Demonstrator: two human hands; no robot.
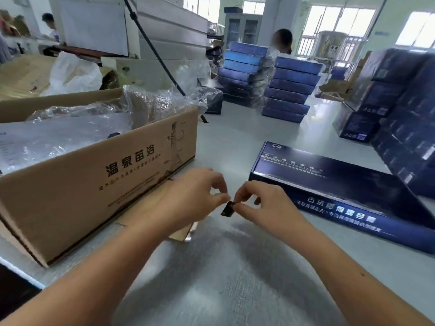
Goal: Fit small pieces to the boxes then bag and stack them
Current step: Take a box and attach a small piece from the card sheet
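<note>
At your left, an open cardboard carton (pixel 94 184) sits on the worktop (pixel 235 267). Your left hand (pixel 188 198) pinches the top of the small dark piece (pixel 227 209), held between both hands above the worktop. Your right hand (pixel 259 205) pinches its right side, and the blue box (pixel 341 191) lies just beyond.

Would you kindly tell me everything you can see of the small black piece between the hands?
The black piece is small, flat, roughly rectangular and looks glossy, perhaps plastic; detail is blurred. It hangs tilted above the grey table, left of the blue box. The right hand pinches its upper right corner, and the left hand pinches its top edge.
</note>
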